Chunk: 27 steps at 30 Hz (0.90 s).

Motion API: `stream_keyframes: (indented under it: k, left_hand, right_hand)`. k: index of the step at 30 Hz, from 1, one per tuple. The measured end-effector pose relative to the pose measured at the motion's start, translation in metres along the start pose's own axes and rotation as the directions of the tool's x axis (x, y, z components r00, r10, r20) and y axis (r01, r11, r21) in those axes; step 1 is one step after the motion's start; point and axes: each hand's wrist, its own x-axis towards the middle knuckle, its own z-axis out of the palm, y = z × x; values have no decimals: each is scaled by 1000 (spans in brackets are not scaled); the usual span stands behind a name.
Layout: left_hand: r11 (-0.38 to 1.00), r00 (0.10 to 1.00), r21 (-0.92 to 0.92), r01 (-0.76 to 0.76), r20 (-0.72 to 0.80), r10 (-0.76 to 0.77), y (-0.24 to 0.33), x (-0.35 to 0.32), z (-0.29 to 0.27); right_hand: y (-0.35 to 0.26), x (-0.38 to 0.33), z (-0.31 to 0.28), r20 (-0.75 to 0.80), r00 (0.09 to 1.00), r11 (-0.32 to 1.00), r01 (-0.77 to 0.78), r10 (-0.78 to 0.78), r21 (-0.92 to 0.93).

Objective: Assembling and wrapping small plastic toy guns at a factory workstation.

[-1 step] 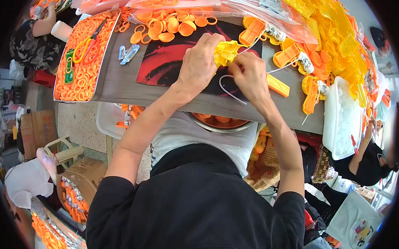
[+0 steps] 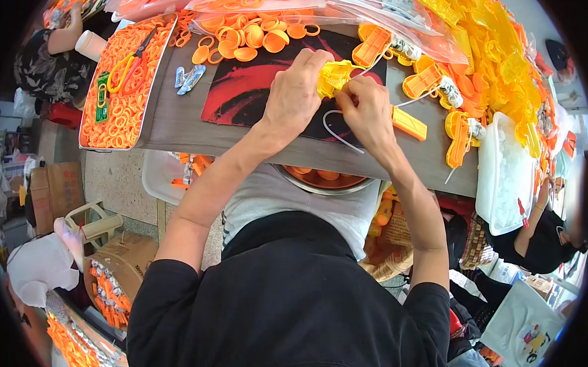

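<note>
My left hand (image 2: 294,96) is closed around a thin yellow plastic shell (image 2: 334,78), held above the mat's right half. At the shell's right edge my right hand (image 2: 368,107) is closed in a pinch; what lies between its fingertips is hidden. A thin white cord (image 2: 330,128) curls out below the right hand onto the mat. Beside that hand lies a long orange-yellow plastic piece (image 2: 410,125), its left end hidden. The black and red mat (image 2: 239,94) lies on the grey table under both hands.
Left stands a tray of small orange rings (image 2: 124,122), with yellow-handled scissors (image 2: 126,67) on top. Orange round cups (image 2: 254,36) lie behind the mat. Orange assemblies with cords (image 2: 461,134), a white tub (image 2: 504,178) and heaped yellow shells (image 2: 499,68) fill the right.
The yellow shell has tipped slightly between my hands, and my left hand has shifted very little. The things on the table have stayed put.
</note>
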Motion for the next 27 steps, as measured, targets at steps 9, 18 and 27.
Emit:
stream_keyframes:
  k: [9, 18, 27]
  left_hand:
    - [998, 997, 0, -59, -45, 59, -7, -8, -2]
    - [1000, 1000, 0, -4, 24, 4, -6, -2, -4]
    - [992, 992, -11, -123, -43, 122, -45, 9, -5]
  right_hand:
    - [7, 18, -21, 352, 931, 948, -194, 97, 251]
    - [4, 20, -23, 232, 970, 995, -87, 76, 38]
    - [13, 60, -20, 475, 853, 972, -235, 214, -16]
